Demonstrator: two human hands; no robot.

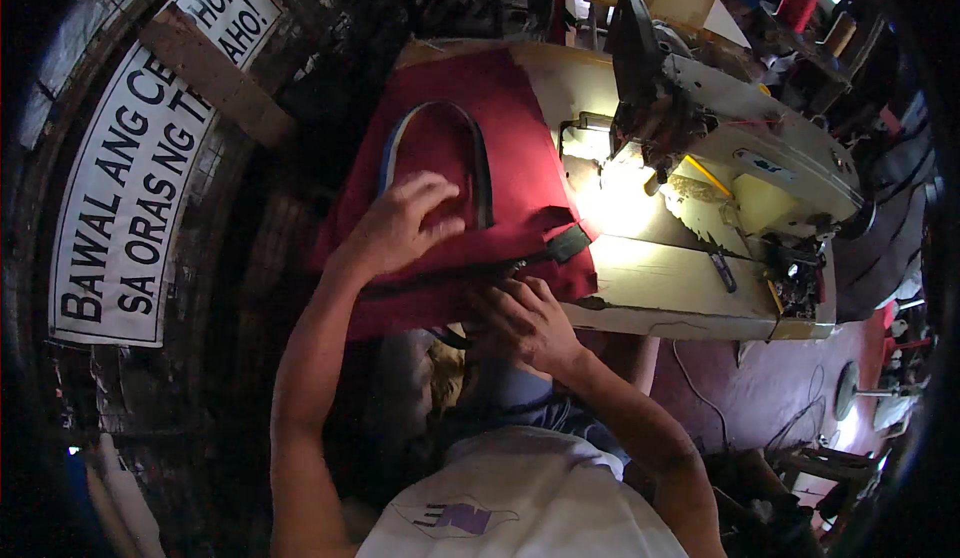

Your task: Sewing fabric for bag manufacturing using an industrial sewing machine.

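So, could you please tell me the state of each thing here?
Red fabric: spread flat on the table, near edge hanging off.
Strap: looped on the fabric.
Left hand: pressing flat on the fabric.
Right hand: pinching the fabric's near edge.
Sewing machine: lamp lit, nothing under its needle.

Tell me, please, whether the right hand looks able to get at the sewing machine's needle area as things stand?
Probably yes: the right hand rests at the near edge of the red fabric, and the lit bed between it and the sewing machine shows nothing in the way.
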